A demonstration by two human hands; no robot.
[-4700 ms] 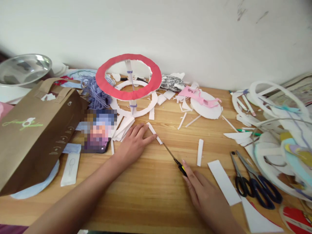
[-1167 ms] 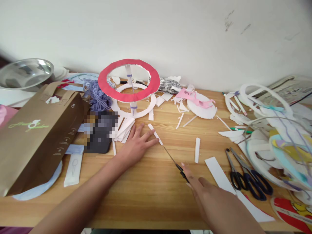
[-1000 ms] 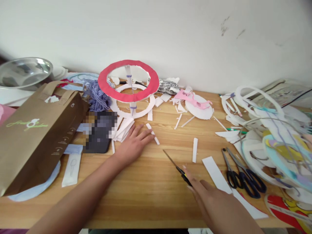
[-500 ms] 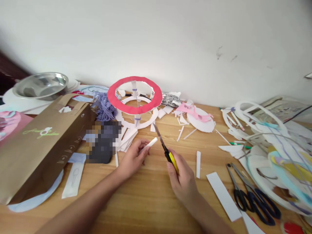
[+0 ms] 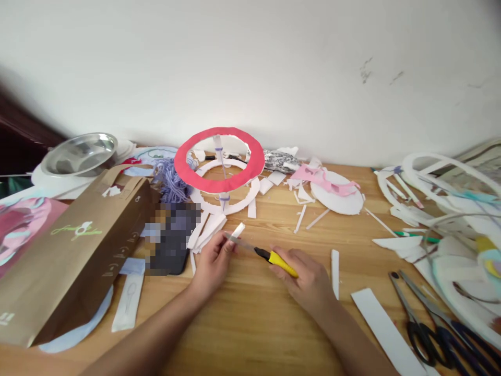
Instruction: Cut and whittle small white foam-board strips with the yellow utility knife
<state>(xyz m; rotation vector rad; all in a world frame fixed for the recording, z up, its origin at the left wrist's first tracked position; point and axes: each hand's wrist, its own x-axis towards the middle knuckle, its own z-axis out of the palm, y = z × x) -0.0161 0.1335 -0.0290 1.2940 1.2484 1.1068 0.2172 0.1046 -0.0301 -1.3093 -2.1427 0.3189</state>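
Observation:
My left hand [image 5: 212, 260] pinches a short white foam strip [image 5: 237, 230] and holds it just above the wooden table [image 5: 242, 324]. My right hand [image 5: 309, 279] grips a yellow-handled utility knife [image 5: 270, 256]; its blade points left and meets the strip near my left fingertips. Behind the hands stands a paper structure, a red ring [image 5: 219, 159] raised on a thin post over a white ring [image 5: 230, 196].
A brown paper bag [image 5: 70, 250] lies at the left, a dark phone [image 5: 170, 243] beside it. A steel bowl [image 5: 80, 154] sits at the back left. Black scissors [image 5: 430, 324], white strips [image 5: 385, 331] and a heap of cut plates [image 5: 454, 219] fill the right side.
The strip lay flat under my left hand with the knife blade at its end. My left hand has since lifted it, and my right hand has brought the knife left to it.

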